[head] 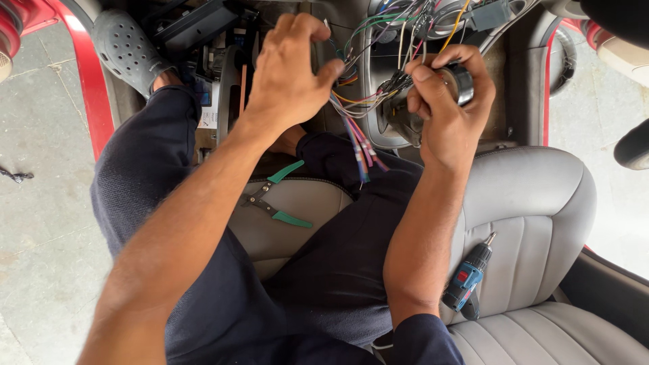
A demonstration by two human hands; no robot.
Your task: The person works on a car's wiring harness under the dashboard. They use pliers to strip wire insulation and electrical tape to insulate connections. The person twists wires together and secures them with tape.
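Wires pinched by left hand fingers — right hand grips round part, likely speaker, mostly hidden.

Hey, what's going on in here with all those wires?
A person sits on a grey car seat, working on a bundle of coloured wires that hangs out of the opened dashboard. The left hand pinches some of the wires, while the right hand grips a roll of black tape right beside them. Green-handled pliers lie on the seat between the legs, and a blue cordless screwdriver rests on the seat next to the right arm.
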